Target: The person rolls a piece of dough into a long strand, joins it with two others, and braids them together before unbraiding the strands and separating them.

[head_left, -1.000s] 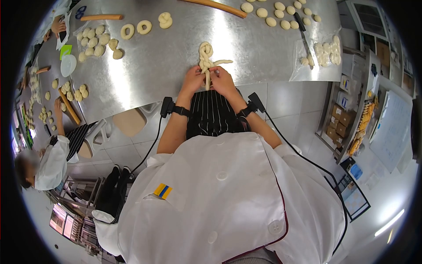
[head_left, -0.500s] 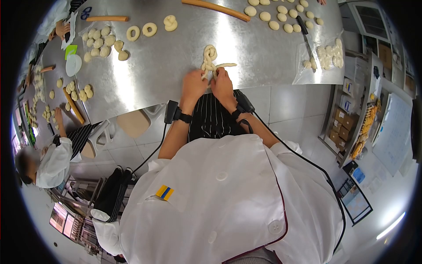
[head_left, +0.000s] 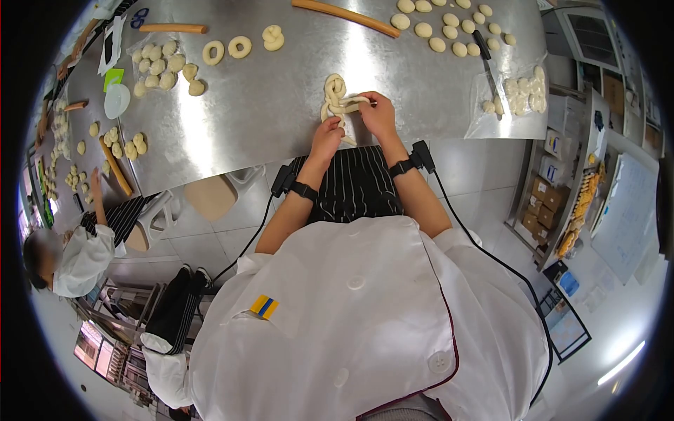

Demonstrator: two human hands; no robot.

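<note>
A piece of braided dough [head_left: 335, 88] lies on the steel table in front of me, with a loop at its far end and loose strands at the near end. My right hand [head_left: 380, 117] pinches the tip of the strand that points right. At the near end, my left hand [head_left: 326, 140] has its fingers closed on a strand of the same dough. Another strand tip shows just to the right of the left hand, close to the table edge. The left fingertips partly cover the dough.
Shaped dough rings [head_left: 240, 47], dough balls [head_left: 156, 67] and a rolling pin [head_left: 345, 17] lie farther back on the steel table [head_left: 267, 105]. At right, a knife [head_left: 486, 59] rests by bagged dough [head_left: 523, 95]. A co-worker [head_left: 84, 259] is at left; a stool [head_left: 210, 196] stands below the table edge.
My right hand has moved up and right and now grips the right-pointing strand's tip. My left hand has shifted slightly right and nearer to me, still at the dough's near end.
</note>
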